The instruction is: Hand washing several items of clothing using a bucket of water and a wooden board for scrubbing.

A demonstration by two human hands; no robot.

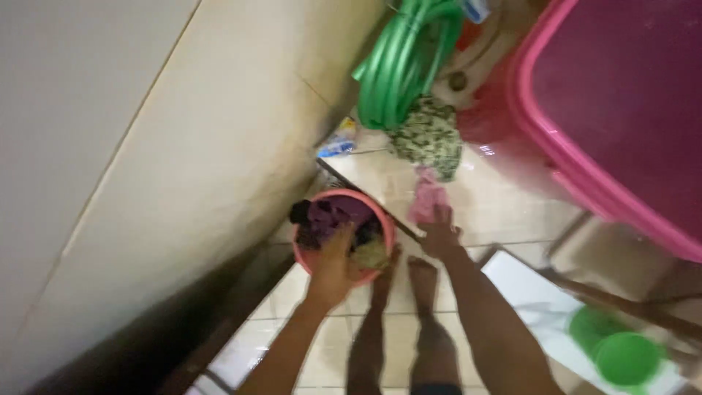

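A small pink bucket point(306, 256) full of dark and purple wet clothes stands on the tiled floor by the wall. My left hand point(335, 267) rests on the bucket's near rim, fingers reaching in among the clothes. My right hand point(439, 232) grips a pink cloth point(426, 196) that lies on the floor just past the bucket. A green patterned cloth point(430, 135) is heaped a little farther off. My two bare feet point(406, 281) stand right behind the bucket.
A coiled green hose point(402, 62) hangs against the wall at the top. A large pink tub point(614, 110) fills the upper right. Green plastic bowls point(621, 351) sit at the lower right. The floor is wet tile; the wall runs along the left.
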